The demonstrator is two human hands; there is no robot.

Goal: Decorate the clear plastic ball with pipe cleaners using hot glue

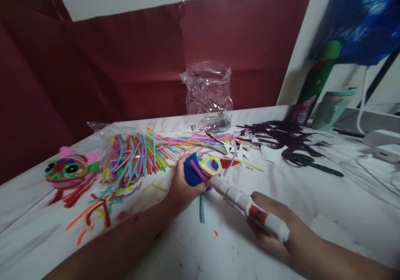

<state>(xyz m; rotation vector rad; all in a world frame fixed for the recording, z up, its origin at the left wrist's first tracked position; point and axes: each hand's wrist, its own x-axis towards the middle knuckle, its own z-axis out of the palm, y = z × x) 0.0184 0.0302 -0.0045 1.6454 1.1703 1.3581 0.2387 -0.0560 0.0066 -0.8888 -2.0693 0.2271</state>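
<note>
My left hand is closed around a blue craft figure wrapped in fuzzy stems, holding it just above the table. On the figure sits a round eye of yellow, white, blue and red rings, with a pink strip beside it and a red pointed piece to its right. In my right hand is a white hot glue gun, gripped with its nozzle up against the figure near the pink strip. A light blue stem hangs or lies below the figure; I cannot tell which.
Colourful pipe cleaners lie in a large pile at the back left. A finished-looking pink face figure stands at the left. Dark scissors, purple strands, a clear plastic bag and a pale green cup stand or lie behind and right.
</note>
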